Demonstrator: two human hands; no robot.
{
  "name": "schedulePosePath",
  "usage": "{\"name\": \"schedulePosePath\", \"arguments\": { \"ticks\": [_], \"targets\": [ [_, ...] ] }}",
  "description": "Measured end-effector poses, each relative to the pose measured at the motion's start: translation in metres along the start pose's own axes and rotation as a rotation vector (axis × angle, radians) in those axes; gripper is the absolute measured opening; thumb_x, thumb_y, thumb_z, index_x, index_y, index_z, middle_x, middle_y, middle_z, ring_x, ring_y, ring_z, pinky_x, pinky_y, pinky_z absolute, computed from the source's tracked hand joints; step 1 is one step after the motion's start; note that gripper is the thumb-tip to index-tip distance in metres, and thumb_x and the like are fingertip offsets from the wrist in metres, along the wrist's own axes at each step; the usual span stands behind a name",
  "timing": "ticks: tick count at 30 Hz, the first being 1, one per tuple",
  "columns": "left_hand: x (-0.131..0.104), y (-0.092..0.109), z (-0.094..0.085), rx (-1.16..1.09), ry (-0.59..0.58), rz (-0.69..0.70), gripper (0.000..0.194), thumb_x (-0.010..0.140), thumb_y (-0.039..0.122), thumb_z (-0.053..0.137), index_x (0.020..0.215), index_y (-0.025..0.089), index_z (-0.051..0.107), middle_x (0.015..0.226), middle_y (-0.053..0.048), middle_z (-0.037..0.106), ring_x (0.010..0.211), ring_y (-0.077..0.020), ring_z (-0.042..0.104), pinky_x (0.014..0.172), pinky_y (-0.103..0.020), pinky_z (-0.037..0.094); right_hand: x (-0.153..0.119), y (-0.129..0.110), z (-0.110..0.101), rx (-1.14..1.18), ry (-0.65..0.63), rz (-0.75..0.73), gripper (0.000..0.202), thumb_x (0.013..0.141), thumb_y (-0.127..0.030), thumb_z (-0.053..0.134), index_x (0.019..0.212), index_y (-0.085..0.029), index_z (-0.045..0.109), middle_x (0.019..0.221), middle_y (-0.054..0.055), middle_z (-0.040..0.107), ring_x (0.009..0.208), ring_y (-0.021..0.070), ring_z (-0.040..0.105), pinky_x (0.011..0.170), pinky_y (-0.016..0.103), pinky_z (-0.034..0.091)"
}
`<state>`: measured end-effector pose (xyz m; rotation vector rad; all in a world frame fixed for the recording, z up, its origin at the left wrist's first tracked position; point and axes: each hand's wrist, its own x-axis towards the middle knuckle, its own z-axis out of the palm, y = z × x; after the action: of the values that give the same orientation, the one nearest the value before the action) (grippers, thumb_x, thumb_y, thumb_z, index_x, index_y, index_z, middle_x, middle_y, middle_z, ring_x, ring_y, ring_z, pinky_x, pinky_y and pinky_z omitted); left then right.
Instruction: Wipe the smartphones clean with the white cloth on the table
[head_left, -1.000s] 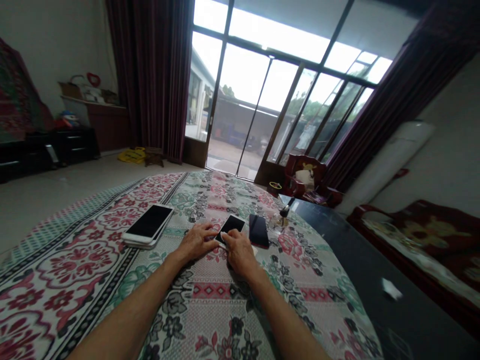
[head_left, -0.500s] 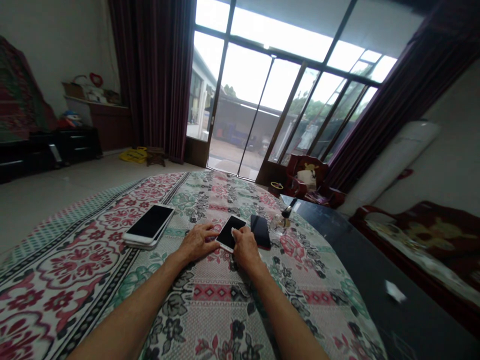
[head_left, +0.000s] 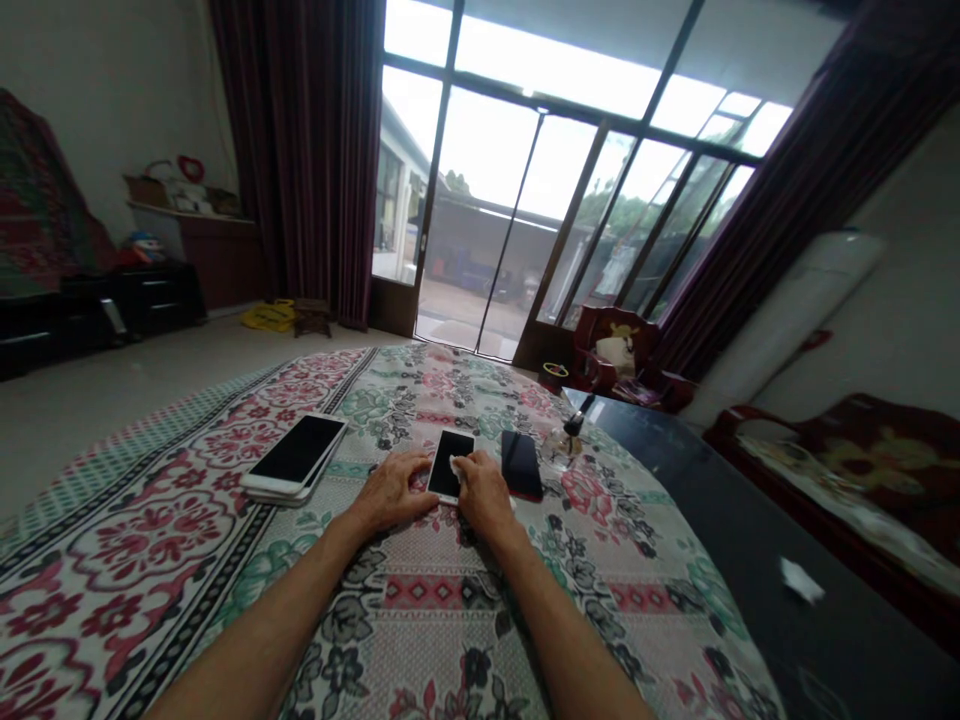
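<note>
A white-framed smartphone (head_left: 444, 466) with a dark screen lies face up on the tablecloth between my hands. Fingers and thumb of my left hand (head_left: 395, 487) grip it along its left edge and lower left corner. Over its right side, my right hand (head_left: 484, 492) pinches a small white wad, perhaps tissue, against the screen; most of the wad is hidden by the fingers. Just right of that hand lies a black smartphone (head_left: 521, 464) with a reddish lower edge. Further left, a larger white-framed phone (head_left: 298, 452) rests on top of another white device.
A floral tablecloth (head_left: 442, 590) covers the round table. Beyond the black phone stands a small clear glass container (head_left: 562, 447) with a dark-bristled brush (head_left: 576, 420). A crumpled white tissue (head_left: 801, 580) lies on the dark table (head_left: 720, 540) at right.
The smartphone between my hands has turned to stand straighter and shifted slightly left. My right hand, with the white wad, has moved a little left across the screen.
</note>
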<state>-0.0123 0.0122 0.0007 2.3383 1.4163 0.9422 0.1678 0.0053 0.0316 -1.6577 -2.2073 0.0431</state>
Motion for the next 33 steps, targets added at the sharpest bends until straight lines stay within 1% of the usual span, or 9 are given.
{"name": "schedulePosePath", "arguments": {
  "ticks": [2,5,9,12,15,19,25,29,33],
  "targets": [
    [0.000,-0.001,0.000,0.008,-0.019,0.018,0.046,0.068,0.029,0.069,0.112,0.020,0.067,0.124,-0.008,0.061,0.114,-0.0265,0.055,0.100,-0.038,0.040,-0.003,0.000,0.000,0.004,0.013,-0.014,0.031,0.090,-0.011,0.043,0.108,-0.020,0.067,0.105,0.008,0.060,0.097,0.0176,0.053,0.085,0.024,0.038],
    [0.000,-0.002,-0.001,0.028,-0.031,0.024,0.045,0.070,0.033,0.070,0.113,0.020,0.068,0.125,-0.009,0.061,0.114,-0.0277,0.054,0.099,-0.039,0.040,-0.006,0.002,0.002,0.008,0.063,-0.058,0.028,0.092,-0.017,0.045,0.106,-0.021,0.069,0.111,0.009,0.058,0.101,0.0185,0.051,0.088,0.025,0.038],
    [0.001,-0.002,-0.001,0.016,-0.051,0.037,0.044,0.070,0.031,0.070,0.114,0.025,0.068,0.124,-0.006,0.062,0.112,-0.0267,0.055,0.098,-0.038,0.041,0.001,0.005,0.004,0.019,0.008,-0.078,0.029,0.094,-0.021,0.043,0.100,-0.021,0.071,0.098,0.007,0.060,0.094,0.0174,0.052,0.084,0.024,0.039],
    [0.001,-0.002,0.000,0.010,-0.039,0.016,0.044,0.069,0.031,0.070,0.112,0.026,0.069,0.124,-0.005,0.062,0.113,-0.0266,0.055,0.100,-0.038,0.039,0.017,0.009,0.004,-0.019,-0.029,-0.034,0.029,0.094,-0.020,0.043,0.098,-0.021,0.072,0.098,0.008,0.061,0.093,0.0169,0.053,0.080,0.023,0.039],
    [0.001,-0.003,0.001,0.013,-0.032,0.009,0.043,0.069,0.034,0.070,0.112,0.025,0.069,0.125,-0.006,0.061,0.113,-0.0266,0.055,0.100,-0.038,0.040,0.038,0.014,0.003,-0.097,-0.051,0.005,0.032,0.094,-0.021,0.041,0.096,-0.021,0.073,0.100,0.009,0.061,0.091,0.0171,0.054,0.077,0.024,0.039],
    [0.001,-0.005,0.001,0.005,-0.036,0.010,0.045,0.069,0.033,0.069,0.112,0.023,0.069,0.126,-0.007,0.061,0.113,-0.0268,0.055,0.099,-0.038,0.041,0.063,0.023,0.003,-0.195,-0.084,0.048,0.033,0.091,-0.018,0.041,0.095,-0.020,0.074,0.100,0.010,0.063,0.088,0.0181,0.057,0.072,0.025,0.039],
    [0.002,-0.004,0.000,-0.006,-0.023,0.006,0.043,0.069,0.035,0.071,0.111,0.025,0.070,0.125,-0.006,0.062,0.113,-0.0260,0.056,0.099,-0.037,0.041,0.086,0.034,0.007,-0.208,-0.100,0.063,0.033,0.091,-0.018,0.042,0.096,-0.018,0.074,0.101,0.012,0.064,0.087,0.0185,0.058,0.073,0.025,0.039],
    [0.002,-0.003,0.000,-0.002,-0.024,0.011,0.043,0.069,0.037,0.071,0.110,0.024,0.070,0.124,-0.006,0.063,0.112,-0.0260,0.056,0.099,-0.036,0.042,0.087,0.035,0.007,-0.213,-0.101,0.062,0.032,0.091,-0.019,0.042,0.095,-0.018,0.074,0.102,0.012,0.064,0.086,0.0179,0.058,0.071,0.024,0.039],
    [0.003,-0.004,0.000,-0.012,-0.024,0.016,0.045,0.070,0.037,0.070,0.111,0.020,0.070,0.125,-0.008,0.062,0.111,-0.0271,0.056,0.099,-0.037,0.042,0.073,0.031,0.005,-0.218,-0.095,0.044,0.033,0.094,-0.020,0.040,0.096,-0.019,0.073,0.102,0.010,0.063,0.086,0.0173,0.057,0.071,0.024,0.038]
  ]
}}
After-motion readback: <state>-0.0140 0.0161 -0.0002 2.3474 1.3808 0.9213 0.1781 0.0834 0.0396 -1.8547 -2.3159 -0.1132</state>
